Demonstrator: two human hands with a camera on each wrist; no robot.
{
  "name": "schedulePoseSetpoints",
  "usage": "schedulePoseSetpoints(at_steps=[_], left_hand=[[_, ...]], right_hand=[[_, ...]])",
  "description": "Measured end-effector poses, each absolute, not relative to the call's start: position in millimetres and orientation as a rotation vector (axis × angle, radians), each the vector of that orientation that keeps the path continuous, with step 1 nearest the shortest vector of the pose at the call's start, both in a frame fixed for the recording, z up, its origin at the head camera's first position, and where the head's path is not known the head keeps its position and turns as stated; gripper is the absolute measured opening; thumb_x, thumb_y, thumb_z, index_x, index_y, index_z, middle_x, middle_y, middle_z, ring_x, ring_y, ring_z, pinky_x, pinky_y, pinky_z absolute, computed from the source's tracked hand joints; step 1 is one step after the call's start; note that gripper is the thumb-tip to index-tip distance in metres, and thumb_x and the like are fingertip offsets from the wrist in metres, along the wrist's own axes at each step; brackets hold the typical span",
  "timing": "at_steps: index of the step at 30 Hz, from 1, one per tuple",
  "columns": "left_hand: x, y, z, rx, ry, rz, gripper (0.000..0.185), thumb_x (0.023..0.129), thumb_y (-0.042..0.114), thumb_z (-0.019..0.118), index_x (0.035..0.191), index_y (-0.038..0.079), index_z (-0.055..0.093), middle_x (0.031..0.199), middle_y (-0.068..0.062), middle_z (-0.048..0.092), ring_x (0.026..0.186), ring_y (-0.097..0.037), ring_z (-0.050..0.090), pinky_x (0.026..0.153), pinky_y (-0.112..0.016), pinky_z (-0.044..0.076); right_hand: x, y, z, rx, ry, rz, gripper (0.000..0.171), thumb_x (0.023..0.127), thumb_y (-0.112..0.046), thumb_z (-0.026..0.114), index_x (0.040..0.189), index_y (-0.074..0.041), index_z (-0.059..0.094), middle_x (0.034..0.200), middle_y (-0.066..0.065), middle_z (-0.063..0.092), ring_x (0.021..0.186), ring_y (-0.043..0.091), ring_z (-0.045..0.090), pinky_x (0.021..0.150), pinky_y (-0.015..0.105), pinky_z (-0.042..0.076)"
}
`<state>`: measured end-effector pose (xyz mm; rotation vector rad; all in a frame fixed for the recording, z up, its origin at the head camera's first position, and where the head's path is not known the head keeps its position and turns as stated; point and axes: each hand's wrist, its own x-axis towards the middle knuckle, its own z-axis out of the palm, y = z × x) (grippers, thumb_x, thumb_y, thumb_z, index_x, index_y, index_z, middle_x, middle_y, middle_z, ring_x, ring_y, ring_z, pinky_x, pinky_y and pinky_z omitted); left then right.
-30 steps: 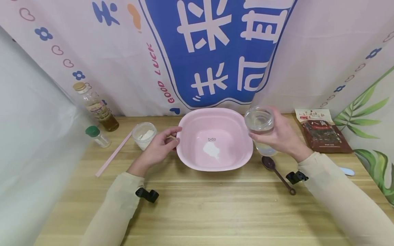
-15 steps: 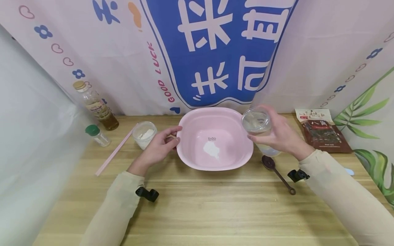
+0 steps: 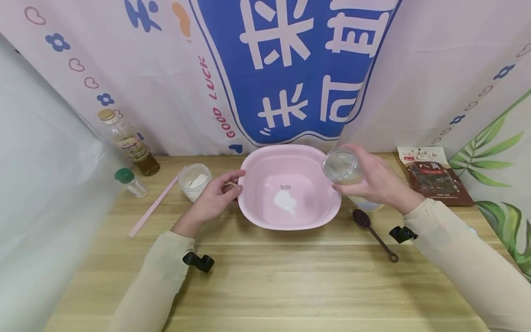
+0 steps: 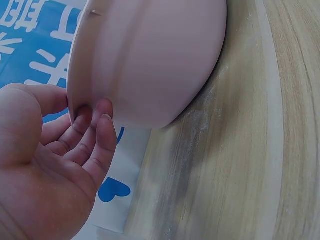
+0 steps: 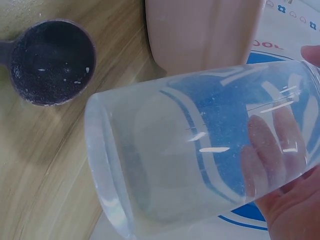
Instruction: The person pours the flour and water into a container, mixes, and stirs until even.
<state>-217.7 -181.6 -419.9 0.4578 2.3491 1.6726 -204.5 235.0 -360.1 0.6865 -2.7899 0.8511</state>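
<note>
The right hand (image 3: 375,180) curls round a clear container (image 3: 342,168) near the right rim of the pink basin (image 3: 259,193); its long axis tilts, mouth toward the basin, base away to the right. The left hand (image 3: 215,196) pinches the left rim — the left wrist view shows fingertips tucked beneath. Only the head view shows white powder (image 3: 285,202) inside.

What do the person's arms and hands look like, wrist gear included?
Long, plain cream left sleeve and right sleeve. Small black left wrist camera and right wrist camera near the cuffs, no cables visible. Left hand and right hand bare, no gloves.
</note>
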Motion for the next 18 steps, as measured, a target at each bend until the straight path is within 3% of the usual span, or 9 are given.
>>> schedulePoseSetpoints(at_steps=[18], left_hand=[[-217.1, -182.7, -419.6, 0.457, 2.341, 1.679, 0.051, 0.109, 0.002, 0.055, 0.158, -0.007, 0.046, 0.129, -0.031, 0.058, 0.095, -0.012, 0.071, 0.083, -0.022, 0.064]], right_hand=[[-205.5, 231.6, -353.7, 0.713, -2.847, 0.756, 0.090, 0.080, -0.033, 0.095, 0.152, -0.009, 0.047, 0.126, 0.024, 0.072, 0.110, 0.045, 0.072, 0.089, 0.063, 0.062]])
